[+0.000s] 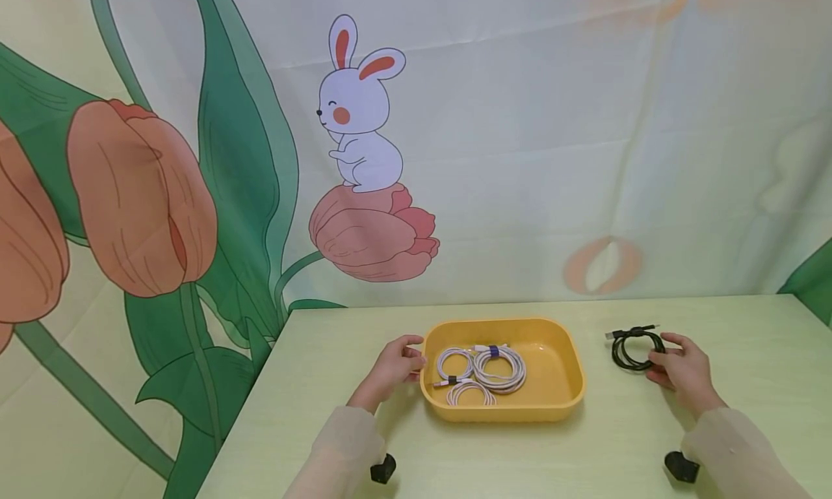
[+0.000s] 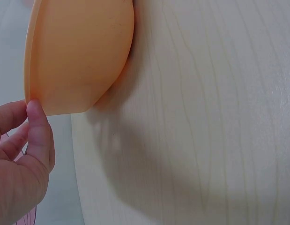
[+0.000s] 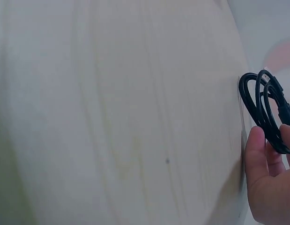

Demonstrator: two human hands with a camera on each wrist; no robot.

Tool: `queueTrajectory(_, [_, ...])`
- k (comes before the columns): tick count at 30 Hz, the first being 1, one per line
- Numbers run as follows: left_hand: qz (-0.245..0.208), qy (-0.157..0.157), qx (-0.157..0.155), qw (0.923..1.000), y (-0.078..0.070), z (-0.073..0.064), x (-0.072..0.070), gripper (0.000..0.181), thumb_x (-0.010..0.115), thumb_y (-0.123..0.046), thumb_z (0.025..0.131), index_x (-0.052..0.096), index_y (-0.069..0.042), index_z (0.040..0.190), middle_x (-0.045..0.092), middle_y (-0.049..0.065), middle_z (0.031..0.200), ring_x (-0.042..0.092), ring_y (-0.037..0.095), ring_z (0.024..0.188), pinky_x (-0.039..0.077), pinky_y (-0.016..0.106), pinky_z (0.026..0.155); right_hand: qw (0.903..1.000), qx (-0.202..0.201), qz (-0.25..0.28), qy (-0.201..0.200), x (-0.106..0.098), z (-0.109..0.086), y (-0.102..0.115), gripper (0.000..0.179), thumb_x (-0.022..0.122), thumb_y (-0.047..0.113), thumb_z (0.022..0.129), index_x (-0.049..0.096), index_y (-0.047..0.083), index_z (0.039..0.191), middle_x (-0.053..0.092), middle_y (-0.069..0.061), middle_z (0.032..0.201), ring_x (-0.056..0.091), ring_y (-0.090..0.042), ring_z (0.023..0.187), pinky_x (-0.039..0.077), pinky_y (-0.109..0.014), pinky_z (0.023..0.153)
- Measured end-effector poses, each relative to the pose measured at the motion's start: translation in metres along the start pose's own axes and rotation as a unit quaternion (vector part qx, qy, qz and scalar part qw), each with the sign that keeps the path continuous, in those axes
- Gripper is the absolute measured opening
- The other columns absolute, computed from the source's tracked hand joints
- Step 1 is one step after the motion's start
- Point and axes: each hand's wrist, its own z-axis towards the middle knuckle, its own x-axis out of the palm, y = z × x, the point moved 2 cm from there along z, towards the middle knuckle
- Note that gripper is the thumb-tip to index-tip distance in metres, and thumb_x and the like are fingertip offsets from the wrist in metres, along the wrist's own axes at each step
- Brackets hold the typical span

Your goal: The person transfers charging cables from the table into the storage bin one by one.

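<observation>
My left hand (image 1: 392,365) pinches the left rim of a yellow plastic basket (image 1: 507,414), thumb outside against the wall in the left wrist view. Inside the basket's left half lie a large white coiled cable (image 1: 517,372) with a dark blue tie, a smaller white coil (image 1: 441,363) and another white coil (image 1: 457,392) with a black tie near its plug. Off to the basket's right, my right hand (image 1: 684,369) holds a black coiled cable (image 1: 616,353) by its near right side, between thumb and fingers. Its USB plug (image 1: 611,335) points left.
The basket stands on a pale wood-grain table (image 1: 624,448). Behind the table's back edge hangs a cloth (image 1: 507,159) printed with tulips and a rabbit. Black wrist devices (image 1: 383,469) show below both sleeves.
</observation>
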Motion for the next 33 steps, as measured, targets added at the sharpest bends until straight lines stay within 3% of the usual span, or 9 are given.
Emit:
queueTrajectory(13, [0.003,-0.003,-0.006,1.0,-0.003,-0.002,0.0,0.04,0.054,0.001,0.083,0.045,-0.001,0.122,0.048,0.007,0.087,0.049,0.012,0.068,0.053,0.035,0.068,0.9976,0.008,0.063,0.026,0.0,-0.002,0.002,0.058,0.057,0.009,0.083,0.032,0.016,0.135,0.052,0.014,0.077,0.058,-0.004,0.062,0.053,-0.023,0.061])
queueTrajectory(20, [0.0,0.0,-0.003,1.0,-0.003,-0.003,0.0,0.04,0.054,0.001,0.083,0.045,-0.001,0.122,0.048,0.007,0.087,0.05,0.011,0.068,0.053,0.036,0.068,0.9944,-0.017,0.09,0.052,0.004,-0.004,0.007,0.039,0.06,0.007,0.081,0.047,0.02,0.115,0.056,0.013,0.078,0.06,-0.005,0.067,0.053,-0.023,0.062])
queueTrajectory(25, [-0.001,0.0,-0.004,1.0,-0.003,-0.002,0.0,0.04,0.053,0.002,0.083,0.045,-0.001,0.122,0.048,0.007,0.087,0.051,0.011,0.067,0.053,0.035,0.067,0.9885,-0.033,0.116,0.091,0.009,-0.008,0.014,0.033,0.059,0.005,0.082,0.045,0.017,0.109,0.056,0.01,0.079,0.061,-0.008,0.069,0.053,-0.023,0.063])
queueTrajectory(33, [0.0,-0.003,-0.008,1.0,-0.001,-0.001,0.0,0.04,0.054,0.001,0.083,0.045,-0.002,0.122,0.048,0.007,0.086,0.05,0.011,0.067,0.053,0.035,0.068,0.9835,-0.047,0.129,0.118,0.017,-0.013,0.021,0.029,0.058,0.005,0.082,0.046,0.016,0.106,0.058,0.009,0.079,0.061,-0.008,0.069,0.053,-0.024,0.062])
